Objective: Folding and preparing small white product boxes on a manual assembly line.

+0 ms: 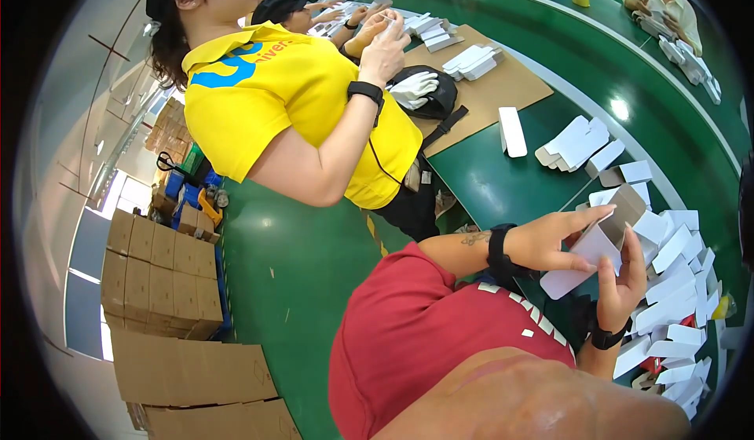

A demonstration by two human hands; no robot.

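Both my hands hold one small white carton with a brown inside, partly folded, over the green table. My left hand, with a black band on its wrist, grips the carton's near side, fingers stretched along the top. My right hand, also with a dark wristband, presses on the carton's lower end from below. My red shirt fills the lower middle of the view.
A heap of flat white carton blanks lies to the right of my hands, with more blanks further up the table. A co-worker in a yellow shirt stands close by, folding a carton. Stacked brown boxes stand on the floor.
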